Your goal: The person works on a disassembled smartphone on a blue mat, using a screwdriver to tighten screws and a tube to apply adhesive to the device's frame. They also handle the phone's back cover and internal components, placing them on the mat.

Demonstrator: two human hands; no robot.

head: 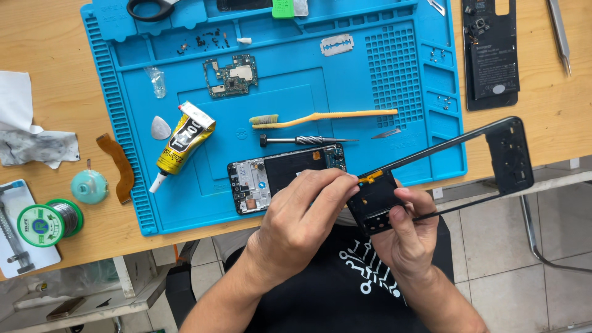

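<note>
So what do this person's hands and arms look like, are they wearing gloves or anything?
No gloves. The left hand and right hand are both bare, with no rings, watch or wristband showing. The forearms are bare too, with no sleeves in view. Below them is a black garment with a white line pattern printed on the front.

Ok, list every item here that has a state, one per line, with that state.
phone frame: lifted off the mat, held in both hands
left hand: fingertips pinching the frame's yellow part
right hand: gripping the frame's lower end
opened phone: back off, insides showing, flat on mat
glue tube: capped, lying down
circuit board: loose on mat
</note>
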